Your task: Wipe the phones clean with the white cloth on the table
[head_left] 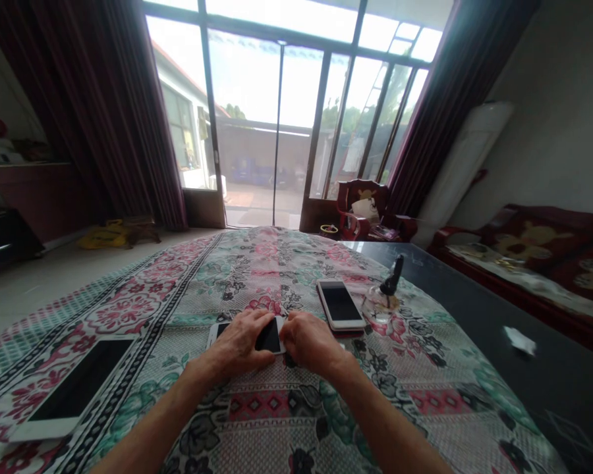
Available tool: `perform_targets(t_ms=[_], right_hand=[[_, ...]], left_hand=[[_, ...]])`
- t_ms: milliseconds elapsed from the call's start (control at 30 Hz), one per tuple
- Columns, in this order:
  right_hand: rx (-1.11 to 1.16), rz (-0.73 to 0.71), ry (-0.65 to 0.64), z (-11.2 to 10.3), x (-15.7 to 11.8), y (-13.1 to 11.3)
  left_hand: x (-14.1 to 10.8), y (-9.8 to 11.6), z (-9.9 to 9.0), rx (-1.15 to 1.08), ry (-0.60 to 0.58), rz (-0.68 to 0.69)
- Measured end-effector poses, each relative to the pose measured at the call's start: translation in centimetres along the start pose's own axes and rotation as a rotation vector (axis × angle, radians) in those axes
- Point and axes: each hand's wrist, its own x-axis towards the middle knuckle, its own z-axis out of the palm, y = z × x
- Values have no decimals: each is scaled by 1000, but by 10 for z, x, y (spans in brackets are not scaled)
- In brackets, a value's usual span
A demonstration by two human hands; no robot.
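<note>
A white smartphone (269, 337) with a dark screen lies crosswise on the patterned tablecloth (257, 438). My left hand (244, 339) rests across it, fingers at its far edge and thumb at the near edge, gripping it. At the phone's right end my right hand (309, 339) is closed, its fingertips against that end; whatever they pinch is hidden. Right of my hands, another white smartphone (340, 303) lies on a dark reddish flat thing. Beside it stands a clear glass bottle (379, 304) with a black top. A larger white device (76, 385) with a dark screen lies at the left.
A dark tabletop (474, 309) adjoins the cloth on the right, with a crumpled white paper (520, 341) on it. Beyond stand a wooden armchair (363, 207) and a wooden sofa (528, 247). Glass doors (277, 131) with purple curtains (123, 118) are at the back.
</note>
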Motion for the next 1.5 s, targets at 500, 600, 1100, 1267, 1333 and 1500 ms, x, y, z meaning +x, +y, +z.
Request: perform_targets(t_ms=[500,600,1100,1267,1333,1500], right_hand=[[-54,53,83,6,4,-7],[-96,36,54,7,3,-11],[160,64,182,0,2,8],[367,136,383,0,8,3],[476,162,439,-2,9,-1],[696,185,493,-1,11,-13]], left_hand=[[-6,6,8,-31,94,-57],[-7,9,5,-29,82,-63],[-9,3,-1,-77,109,-7],[-12,-7,-21,-388,123,-203],[-14,-13,-29,-565,110,-247],[-15,-23,-36,-848,137,-300]])
